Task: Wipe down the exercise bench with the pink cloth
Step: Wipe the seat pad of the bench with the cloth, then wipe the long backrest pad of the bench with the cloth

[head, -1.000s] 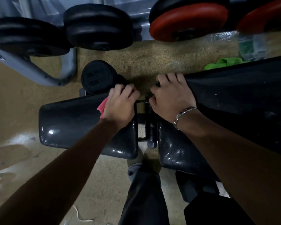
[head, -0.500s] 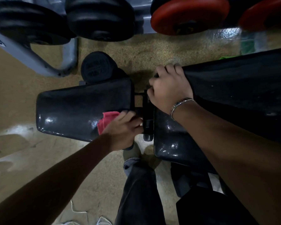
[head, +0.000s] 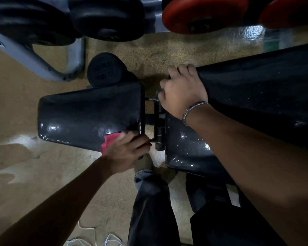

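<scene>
The black exercise bench has a short seat pad [head: 85, 114] on the left and a long back pad [head: 247, 96] on the right, joined by a metal hinge [head: 157, 125]. My left hand [head: 126, 151] grips the pink cloth [head: 108, 142] at the seat pad's near right corner; most of the cloth is hidden under the hand. My right hand [head: 181, 91] rests curled over the far inner corner of the back pad, with a bracelet on its wrist.
Black dumbbells [head: 107, 18] and red dumbbells [head: 203, 13] sit on a grey rack at the top. One black dumbbell [head: 103, 70] lies on the floor behind the seat pad. My leg [head: 149, 201] stands close under the bench gap.
My left hand has drawn the pink cloth from the seat pad's far right corner down its right edge to the near corner. My right hand has stayed on the back pad.
</scene>
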The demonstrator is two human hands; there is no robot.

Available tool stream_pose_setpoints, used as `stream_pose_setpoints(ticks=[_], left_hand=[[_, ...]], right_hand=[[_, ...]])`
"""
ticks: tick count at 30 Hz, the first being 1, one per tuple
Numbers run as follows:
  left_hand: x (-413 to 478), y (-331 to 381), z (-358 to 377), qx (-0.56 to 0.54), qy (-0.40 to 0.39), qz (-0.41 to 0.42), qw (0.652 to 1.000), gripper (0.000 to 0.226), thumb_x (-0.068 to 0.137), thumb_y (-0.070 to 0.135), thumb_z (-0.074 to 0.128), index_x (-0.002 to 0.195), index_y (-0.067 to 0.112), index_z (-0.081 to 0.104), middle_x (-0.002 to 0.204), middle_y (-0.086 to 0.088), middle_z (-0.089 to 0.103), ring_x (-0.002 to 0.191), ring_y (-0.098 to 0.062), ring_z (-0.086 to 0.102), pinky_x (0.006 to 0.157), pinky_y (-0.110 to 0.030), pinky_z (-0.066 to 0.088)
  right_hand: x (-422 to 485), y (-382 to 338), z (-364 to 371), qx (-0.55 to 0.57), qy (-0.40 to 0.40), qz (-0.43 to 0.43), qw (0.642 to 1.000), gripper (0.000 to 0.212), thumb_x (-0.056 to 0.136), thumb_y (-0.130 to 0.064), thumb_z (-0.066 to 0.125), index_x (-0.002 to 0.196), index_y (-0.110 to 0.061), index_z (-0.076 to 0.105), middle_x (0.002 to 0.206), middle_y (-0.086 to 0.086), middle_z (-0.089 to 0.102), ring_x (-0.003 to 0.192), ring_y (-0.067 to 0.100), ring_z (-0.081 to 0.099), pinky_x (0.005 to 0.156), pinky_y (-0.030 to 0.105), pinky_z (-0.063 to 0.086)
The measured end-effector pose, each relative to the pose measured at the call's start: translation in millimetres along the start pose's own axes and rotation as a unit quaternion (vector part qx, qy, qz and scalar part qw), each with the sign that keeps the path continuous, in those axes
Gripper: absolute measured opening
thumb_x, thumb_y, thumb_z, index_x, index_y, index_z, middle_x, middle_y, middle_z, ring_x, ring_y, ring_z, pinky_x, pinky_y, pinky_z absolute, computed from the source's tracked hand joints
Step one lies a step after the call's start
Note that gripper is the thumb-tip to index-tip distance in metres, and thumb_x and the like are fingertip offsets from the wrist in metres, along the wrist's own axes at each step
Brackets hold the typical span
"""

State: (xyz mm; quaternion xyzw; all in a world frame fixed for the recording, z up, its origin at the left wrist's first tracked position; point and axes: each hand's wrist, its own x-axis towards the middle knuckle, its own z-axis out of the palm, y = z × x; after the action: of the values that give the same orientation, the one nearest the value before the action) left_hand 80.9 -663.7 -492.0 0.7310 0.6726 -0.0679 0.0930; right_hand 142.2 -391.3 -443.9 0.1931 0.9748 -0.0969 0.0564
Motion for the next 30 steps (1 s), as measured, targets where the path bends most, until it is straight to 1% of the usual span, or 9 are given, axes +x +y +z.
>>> stream_pose_setpoints(ticks=[3, 8, 12, 16, 18, 22, 24, 26, 30], left_hand=[[5, -8, -5, -0.030, 0.065, -0.161, 0.984, 0.045, 0.085, 0.025, 0.046, 0.130, 0.022, 0.054, 0.131, -0.010, 0.063, 0.104, -0.034, 0.047, 0.077, -0.047, 0.050], [29, 10, -6, -0.072, 0.166, -0.457, 0.871, 0.034, 0.100, 0.030, 0.047, 0.130, 0.016, 0.057, 0.134, -0.016, 0.058, 0.103, -0.035, 0.047, 0.084, -0.050, 0.040], [12, 18, 0, -0.036, 0.147, -0.360, 0.921, 0.036, 0.097, 0.027, 0.047, 0.131, 0.016, 0.056, 0.126, -0.017, 0.063, 0.094, -0.036, 0.051, 0.075, -0.046, 0.045], [6, 21, -13, -0.101, 0.144, -0.326, 0.929, 0.036, 0.094, 0.021, 0.048, 0.125, 0.014, 0.063, 0.118, -0.013, 0.065, 0.089, -0.035, 0.056, 0.076, -0.041, 0.039], [21, 37, -27, -0.200, 0.187, -0.358, 0.892, 0.031, 0.097, 0.014, 0.049, 0.121, 0.015, 0.067, 0.114, -0.008, 0.063, 0.092, -0.026, 0.053, 0.077, -0.036, 0.036], [84, 78, -61, -0.415, 0.304, -0.422, 0.747, 0.022, 0.105, -0.002, 0.054, 0.113, 0.012, 0.068, 0.112, 0.014, 0.064, 0.108, 0.000, 0.057, 0.093, -0.018, 0.045], [115, 86, -63, -0.482, 0.332, -0.456, 0.670, 0.018, 0.106, 0.005, 0.056, 0.113, 0.018, 0.067, 0.112, 0.021, 0.063, 0.113, -0.009, 0.063, 0.099, -0.029, 0.052], [136, 82, -59, -0.514, 0.371, -0.486, 0.602, 0.014, 0.106, 0.015, 0.055, 0.112, 0.022, 0.065, 0.111, 0.013, 0.064, 0.110, -0.019, 0.067, 0.098, -0.048, 0.055], [173, 44, -57, -0.501, 0.384, -0.513, 0.581, 0.015, 0.102, 0.020, 0.056, 0.111, 0.021, 0.069, 0.108, 0.003, 0.070, 0.106, -0.026, 0.066, 0.100, -0.054, 0.052]], right_hand=[[0, 2, -1, 0.062, 0.011, -0.008, 0.998, 0.032, 0.095, -0.035, 0.049, 0.111, -0.018, 0.071, 0.126, 0.008, 0.059, 0.121, 0.032, 0.049, 0.115, 0.046, 0.030], [-1, 15, -24, 0.348, 0.094, 0.061, 0.931, 0.022, 0.092, -0.020, 0.056, 0.098, -0.017, 0.077, 0.102, -0.001, 0.070, 0.101, 0.019, 0.062, 0.091, 0.032, 0.051], [-22, 49, -69, 0.338, 0.163, 0.058, 0.925, 0.026, 0.088, -0.025, 0.053, 0.094, -0.018, 0.077, 0.098, 0.001, 0.075, 0.097, 0.020, 0.066, 0.090, 0.036, 0.052], [-68, 88, -90, 0.109, 0.123, 0.041, 0.986, 0.028, 0.086, -0.028, 0.054, 0.098, -0.019, 0.078, 0.102, 0.004, 0.072, 0.105, 0.035, 0.061, 0.101, 0.052, 0.044], [-85, 97, -89, 0.047, 0.093, 0.033, 0.994, 0.031, 0.085, -0.030, 0.054, 0.101, -0.018, 0.078, 0.106, 0.005, 0.070, 0.107, 0.037, 0.058, 0.102, 0.054, 0.042], [-103, 108, -78, 0.021, 0.065, -0.012, 0.998, 0.038, 0.089, -0.027, 0.053, 0.120, -0.015, 0.071, 0.126, 0.010, 0.063, 0.122, 0.037, 0.053, 0.114, 0.061, 0.032], [-105, 110, -77, 0.027, 0.066, -0.018, 0.997, 0.039, 0.091, -0.026, 0.052, 0.125, -0.015, 0.069, 0.130, 0.011, 0.061, 0.127, 0.037, 0.050, 0.118, 0.061, 0.027], [-105, 108, -75, 0.023, 0.072, -0.016, 0.997, 0.039, 0.091, -0.026, 0.052, 0.125, -0.015, 0.068, 0.131, 0.012, 0.060, 0.128, 0.037, 0.050, 0.118, 0.061, 0.026], [-105, 103, -72, -0.007, 0.076, -0.010, 0.997, 0.038, 0.092, -0.026, 0.051, 0.125, -0.015, 0.065, 0.130, 0.012, 0.058, 0.127, 0.038, 0.048, 0.119, 0.061, 0.024]])
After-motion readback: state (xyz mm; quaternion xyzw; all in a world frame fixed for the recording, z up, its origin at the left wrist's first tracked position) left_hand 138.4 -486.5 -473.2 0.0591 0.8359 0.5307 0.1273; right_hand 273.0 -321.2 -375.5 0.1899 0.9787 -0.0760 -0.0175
